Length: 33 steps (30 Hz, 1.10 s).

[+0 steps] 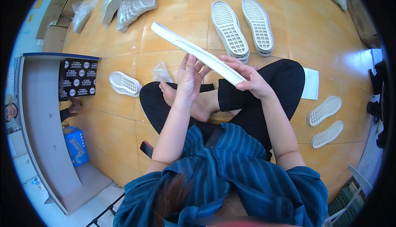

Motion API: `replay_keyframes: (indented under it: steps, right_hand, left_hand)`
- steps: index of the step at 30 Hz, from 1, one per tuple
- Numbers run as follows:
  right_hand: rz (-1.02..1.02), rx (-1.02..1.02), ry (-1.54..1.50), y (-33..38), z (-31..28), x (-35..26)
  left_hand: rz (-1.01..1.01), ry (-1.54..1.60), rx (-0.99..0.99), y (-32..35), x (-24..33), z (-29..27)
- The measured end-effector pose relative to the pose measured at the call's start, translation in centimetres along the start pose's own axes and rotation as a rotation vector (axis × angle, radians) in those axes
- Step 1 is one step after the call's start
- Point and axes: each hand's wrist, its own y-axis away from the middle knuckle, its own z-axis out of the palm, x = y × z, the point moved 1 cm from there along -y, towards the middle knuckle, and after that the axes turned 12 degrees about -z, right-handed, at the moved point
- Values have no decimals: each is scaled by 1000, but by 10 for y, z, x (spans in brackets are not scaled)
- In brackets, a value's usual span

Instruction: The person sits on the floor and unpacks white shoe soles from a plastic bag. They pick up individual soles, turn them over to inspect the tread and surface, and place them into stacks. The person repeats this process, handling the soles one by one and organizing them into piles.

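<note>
I sit cross-legged on a wooden floor, holding a long white shoe sole [185, 47] edge-on above my lap. My right hand [249, 78] grips its near end, fingers wrapped around the heel part. My left hand [189, 78] rests against the middle of the sole, fingers spread along its lower edge. The sole's far tip points up and to the left. Beyond it, two stacks of white soles [243, 27] lie tread-up on the floor.
A single sole [124, 83] lies left of my knee beside a crumpled plastic bag [161, 73]. Two more soles [326, 122] and a white paper sheet [311, 83] lie at right. Sole piles [130, 2] sit far left. A grey table [43, 115], a dark box and another person are at left.
</note>
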Motion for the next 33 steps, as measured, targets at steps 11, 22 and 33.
replay_keyframes:
  steps: [11, 22, 33]
  right_hand:
    - [39, 378, -267, -1, -12, 22]
    - [-53, 282, 291, -2, -3, 34]
    - [-36, 278, 809, -3, 15, 34]
  left_hand:
    - [80, -19, 109, 3, 12, 0]
    - [267, -63, 168, 6, 13, -11]
    - [433, -294, 131, 12, 7, -5]
